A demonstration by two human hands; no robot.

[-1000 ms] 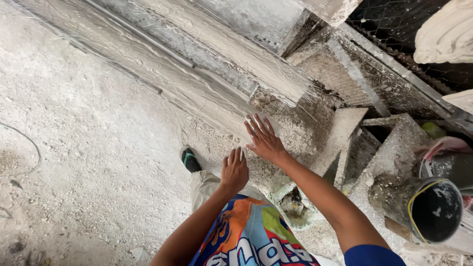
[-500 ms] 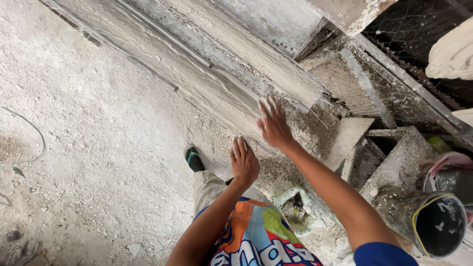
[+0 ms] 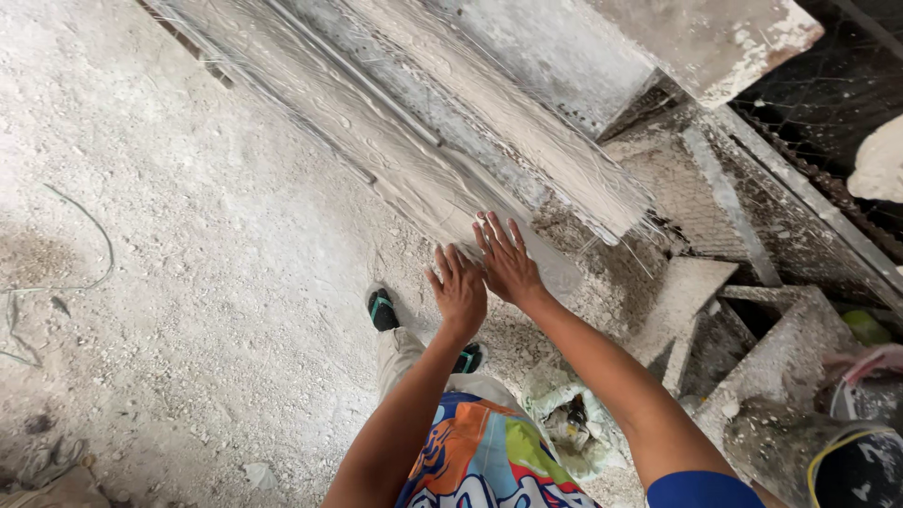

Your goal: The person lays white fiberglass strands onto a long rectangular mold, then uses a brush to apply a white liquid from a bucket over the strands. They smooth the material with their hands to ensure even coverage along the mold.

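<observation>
Plastered slab grey, streaked, rough; left hand, right hand flat, fingers spread, nothing gripped.

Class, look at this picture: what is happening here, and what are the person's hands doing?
A person stands on a dusty concrete floor, looking down at their own arms. Both hands are open with fingers spread: the left hand and right hand reach side by side toward a long, plaster-caked plank lying slanted across the floor. Whether the palms touch it is unclear. Nothing is gripped. Rubble and dirty buckets sit to the right.
</observation>
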